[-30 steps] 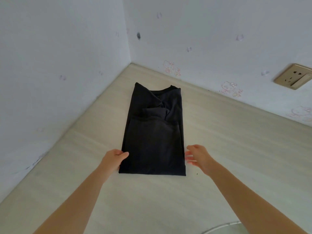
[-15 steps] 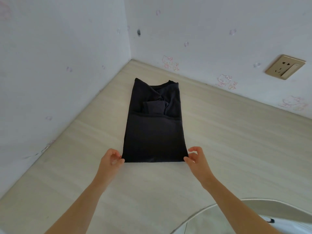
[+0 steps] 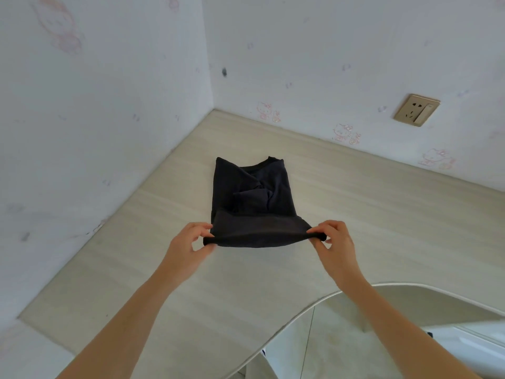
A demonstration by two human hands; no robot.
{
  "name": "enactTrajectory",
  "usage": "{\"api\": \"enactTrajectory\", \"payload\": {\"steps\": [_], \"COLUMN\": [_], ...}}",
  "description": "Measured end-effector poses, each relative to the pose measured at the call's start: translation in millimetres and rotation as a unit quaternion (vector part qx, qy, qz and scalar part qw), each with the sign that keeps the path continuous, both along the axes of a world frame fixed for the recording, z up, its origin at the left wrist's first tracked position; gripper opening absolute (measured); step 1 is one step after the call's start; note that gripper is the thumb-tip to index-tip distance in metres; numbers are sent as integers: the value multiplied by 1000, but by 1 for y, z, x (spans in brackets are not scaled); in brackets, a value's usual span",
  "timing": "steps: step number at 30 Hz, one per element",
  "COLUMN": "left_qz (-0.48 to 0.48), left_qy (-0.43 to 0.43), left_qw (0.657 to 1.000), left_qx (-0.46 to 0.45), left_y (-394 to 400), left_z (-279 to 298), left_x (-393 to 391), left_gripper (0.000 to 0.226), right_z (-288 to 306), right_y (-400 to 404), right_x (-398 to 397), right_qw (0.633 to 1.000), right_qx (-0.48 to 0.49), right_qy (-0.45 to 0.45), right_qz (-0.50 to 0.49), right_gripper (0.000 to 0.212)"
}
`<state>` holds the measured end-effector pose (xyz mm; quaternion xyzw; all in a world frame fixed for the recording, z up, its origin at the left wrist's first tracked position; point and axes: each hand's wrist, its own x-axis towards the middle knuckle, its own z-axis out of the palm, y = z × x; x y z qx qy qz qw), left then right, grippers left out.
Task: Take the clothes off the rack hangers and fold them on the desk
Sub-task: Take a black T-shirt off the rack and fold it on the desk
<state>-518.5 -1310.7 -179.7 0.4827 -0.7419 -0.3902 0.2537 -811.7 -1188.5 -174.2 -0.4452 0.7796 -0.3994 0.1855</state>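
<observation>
Head view: we look down on a pale wood-grain laminate desk (image 3: 369, 228) set into a white corner.
Garment: a black, soft knit folded shirt (image 3: 252, 192) lies on the desk near the corner, its ribbed collar at the far end and a bunched crease at its middle.
Near edge: we see the shirt's lower end lifted off the desk and stretched into a straight, rolled band between both hands.
Left hand (image 3: 188, 247): thumb and curled fingers pinch the band's left corner.
Right hand (image 3: 334, 243): thumb and curled fingers pinch the band's right corner.
Walls: matte white paper (image 3: 95, 132) with faint pink cartoon prints.
Socket: a square, brass-coloured wall outlet plate (image 3: 416, 110) sits on the right wall, well apart from the shirt.
Lower right: a curved, glossy pale edge (image 3: 300, 313); we cannot tell what it belongs to.
</observation>
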Motion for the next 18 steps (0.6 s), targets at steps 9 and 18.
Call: {"api": "enactTrajectory", "payload": {"steps": [9, 18], "left_qz": [6, 117], "left_qy": [81, -41], "left_qw": [997, 991], "left_qx": [-15, -44], "left_y": [29, -42], "left_z": [55, 6], "left_x": [4, -42], "left_gripper": [5, 16], "right_z": [47, 10], "right_y": [12, -76], "right_x": [10, -5], "right_qw": [985, 998], "right_qx": [-94, 20], "right_qy": [-143, -50], "right_qz": [-24, -27], "right_gripper": [9, 15]}}
